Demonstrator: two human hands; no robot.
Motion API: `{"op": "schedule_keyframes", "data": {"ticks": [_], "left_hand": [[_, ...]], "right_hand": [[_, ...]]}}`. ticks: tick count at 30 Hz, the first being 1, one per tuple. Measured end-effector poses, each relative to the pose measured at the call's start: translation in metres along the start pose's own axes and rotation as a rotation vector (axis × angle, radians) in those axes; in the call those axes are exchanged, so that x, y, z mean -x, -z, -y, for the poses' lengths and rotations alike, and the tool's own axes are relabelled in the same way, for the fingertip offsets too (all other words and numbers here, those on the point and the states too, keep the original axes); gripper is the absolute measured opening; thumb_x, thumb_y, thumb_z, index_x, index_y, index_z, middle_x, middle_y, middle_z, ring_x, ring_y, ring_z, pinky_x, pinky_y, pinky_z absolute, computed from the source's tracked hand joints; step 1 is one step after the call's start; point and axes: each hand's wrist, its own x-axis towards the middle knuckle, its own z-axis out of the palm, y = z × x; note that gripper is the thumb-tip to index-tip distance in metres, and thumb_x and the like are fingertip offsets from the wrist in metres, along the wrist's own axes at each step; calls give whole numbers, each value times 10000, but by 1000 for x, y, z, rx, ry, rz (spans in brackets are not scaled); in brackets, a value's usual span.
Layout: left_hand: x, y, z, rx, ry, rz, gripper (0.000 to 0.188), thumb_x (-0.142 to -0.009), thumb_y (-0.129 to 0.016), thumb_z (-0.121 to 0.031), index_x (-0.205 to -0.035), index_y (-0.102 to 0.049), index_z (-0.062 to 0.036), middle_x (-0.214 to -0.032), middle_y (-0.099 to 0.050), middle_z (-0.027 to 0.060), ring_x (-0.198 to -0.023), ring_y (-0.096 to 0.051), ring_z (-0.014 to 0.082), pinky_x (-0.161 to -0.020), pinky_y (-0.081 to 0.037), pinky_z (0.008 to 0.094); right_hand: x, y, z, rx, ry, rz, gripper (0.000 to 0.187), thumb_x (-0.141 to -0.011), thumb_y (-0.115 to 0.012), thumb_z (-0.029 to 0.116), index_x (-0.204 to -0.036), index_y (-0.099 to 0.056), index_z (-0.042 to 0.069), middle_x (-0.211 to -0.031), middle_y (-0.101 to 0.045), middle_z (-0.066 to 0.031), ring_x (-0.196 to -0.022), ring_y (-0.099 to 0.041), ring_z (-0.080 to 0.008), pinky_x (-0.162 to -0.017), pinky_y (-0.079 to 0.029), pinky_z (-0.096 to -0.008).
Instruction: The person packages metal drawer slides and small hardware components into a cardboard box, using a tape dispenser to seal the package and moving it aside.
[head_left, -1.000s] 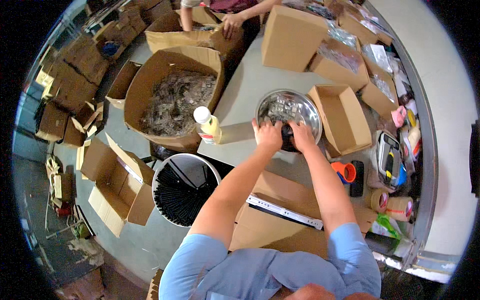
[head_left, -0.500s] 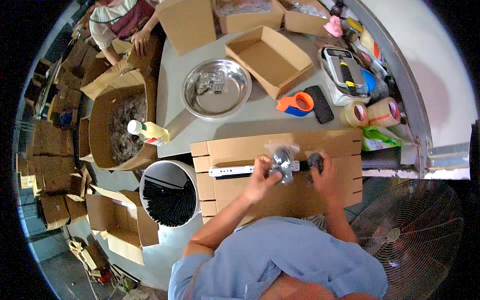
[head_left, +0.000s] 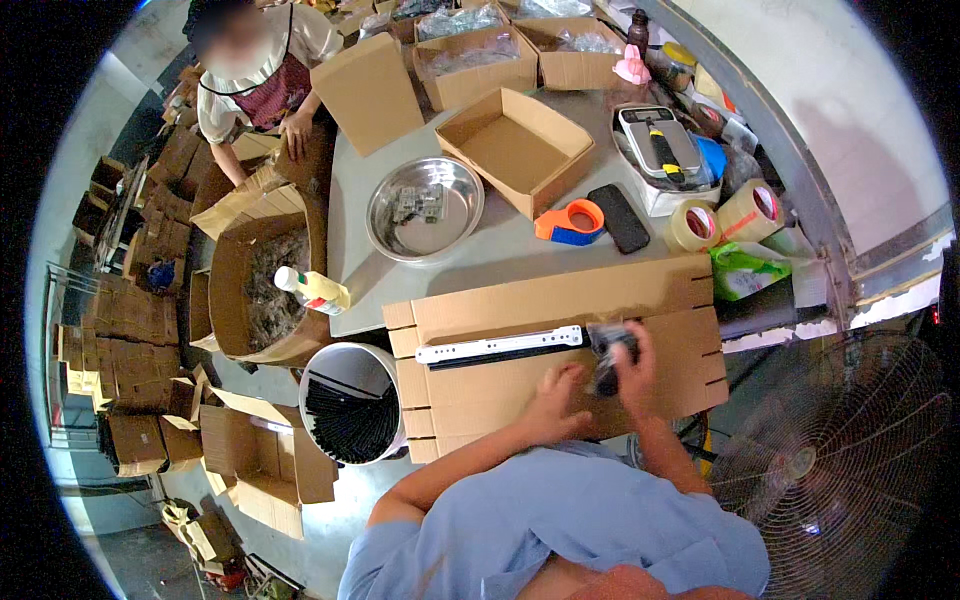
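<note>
A flattened cardboard box [head_left: 480,410] lies in front of me. Across it rests a white drawer slide [head_left: 500,345], with a black rail along its near side. My right hand [head_left: 636,366] grips a small clear plastic bag with dark parts [head_left: 603,350] just off the slide's right end; motion blurs the bag's contents. Close by on the left, my left hand [head_left: 558,405] is low over the cardboard, empty, its fingers loosely apart.
Beyond the cardboard are a steel bowl of metal pieces [head_left: 425,205], a shallow carton [head_left: 515,145], an orange-and-blue tape dispenser [head_left: 570,222] and a phone [head_left: 619,218]. A bucket of black rails [head_left: 350,405] stands left, a fan [head_left: 805,460] right. A co-worker [head_left: 265,90] handles a carton at far left.
My left hand has let go of the plastic bag and drawn back toward me. The bag is now in my right hand, farther right, leaving the slide uncovered. The view has tilted upward.
</note>
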Motion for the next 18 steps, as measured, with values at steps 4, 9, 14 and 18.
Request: {"op": "schedule_keyframes", "data": {"ticks": [4,9,14,18], "left_hand": [[-12,20,33,-405,-249,-230,555,-677,-690,-177,-1166,-466,-42,-1139,-482,172,-1051,-435,371,-899,-369,464],[-14,25,37,-515,-126,-287,556,-678,-697,-181,-1176,-477,-68,-1153,-493,142,-1072,-437,343,-916,-360,450],[-16,59,18,-513,-19,-329,590,-702,-706,-204,-1215,-440,-90,-1240,-426,133,-1119,-399,350,-930,-316,484],[-35,106,31,-505,31,-464,530,-727,-680,-174,-1190,-443,-71,-1216,-425,159,-1105,-391,382,-938,-314,481]], "right_hand": [[-36,47,-26,-29,-96,-110,380,-932,-519,285,-1224,-500,43,-1139,-558,-147,-1048,-527,-252,-925,-399,-347],[-42,28,-68,585,65,61,310,-916,-508,227,-1168,-551,51,-1251,-446,-205,-1148,-439,-367,-961,-378,-447],[-42,28,-86,642,71,-57,366,-900,-521,258,-1209,-528,61,-1258,-425,-192,-1180,-382,-384,-1023,-288,-486],[-60,56,-110,649,142,-256,402,-962,-429,344,-1200,-514,32,-1170,-428,-193,-1065,-447,-369,-928,-353,-463]]}}
